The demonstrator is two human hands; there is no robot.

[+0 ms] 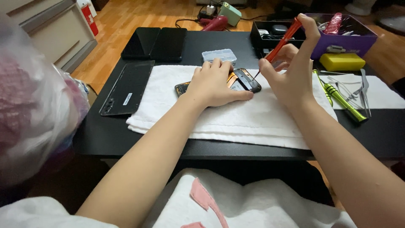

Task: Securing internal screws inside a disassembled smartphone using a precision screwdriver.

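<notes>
A black table [139, 139] stands on a wooden floor [130, 17], and a folded white towel [253, 122] is spread across its middle. On the towel lies an opened phone [242, 80], its insides showing orange and dark parts. The left hand [213, 84] lies flat over the phone, fingers spread and pressing down, the thumb stretched along the phone's near edge; it pins the phone rather than closing around it. The right hand [291, 71] is closed around a red screwdriver [282, 42], pinched between thumb and fingers with the forefinger resting on the handle's top end. The screwdriver slants down to the left, and its dark tip meets the phone's right end. Left of the towel lies a black back cover [126, 88], and behind it two dark phones [154, 43] sit side by side. A small clear box [219, 55] rests just beyond the left hand's fingertips. At the table's far right stand a black tray [270, 36] and a purple box [350, 40] with tools inside, with a yellow block [341, 61] in front of them. A green screwdriver [344, 101] and metal tweezers [363, 95] lie to the right of the right hand. A clear plastic bag [29, 105] fills the left edge of the view.
</notes>
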